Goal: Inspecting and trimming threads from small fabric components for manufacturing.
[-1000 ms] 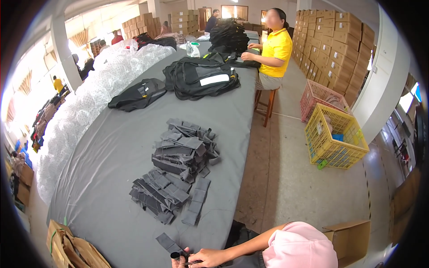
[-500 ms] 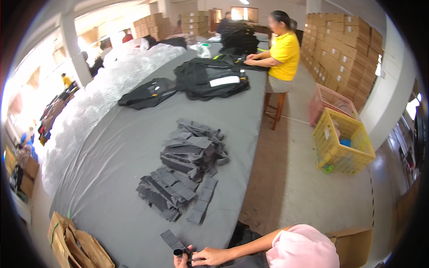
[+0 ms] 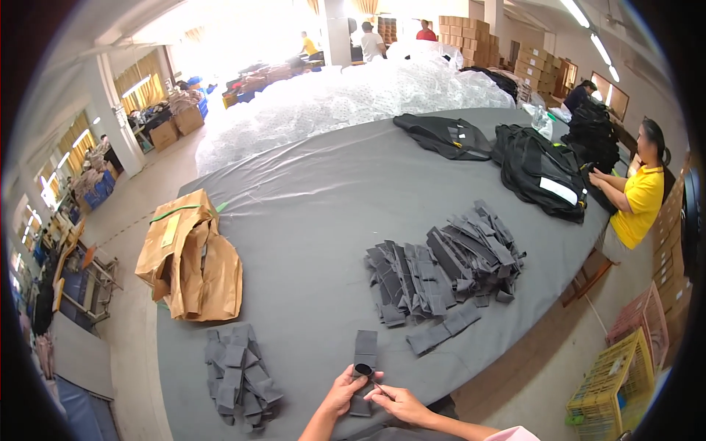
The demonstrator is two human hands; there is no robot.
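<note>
At the near edge of the table, my left hand (image 3: 341,390) is closed on a dark grey fabric strip (image 3: 365,342). The strip curls into a small open loop beside my thumb, with one end lying away from me and the other hanging below my fingers. My right hand (image 3: 399,403) is closed close to the loop, pinching something thin and dark that is too small to make out. To the left lies a small pile of similar strips (image 3: 237,375). A larger heap of them (image 3: 448,264) spreads to the right, with a single strip (image 3: 443,329) in front of it.
A crumpled brown paper bag (image 3: 193,257) stands at the table's left edge. Black bags (image 3: 540,169) lie far right, where a person in a yellow shirt (image 3: 640,198) works. Clear plastic wrap (image 3: 331,103) is heaped behind the table. Yellow crates (image 3: 610,389) stand on the floor at right.
The view has swung left, bringing the whole paper bag and the small left pile into sight. Both hands stay at the strip, which now points straight away from me.
</note>
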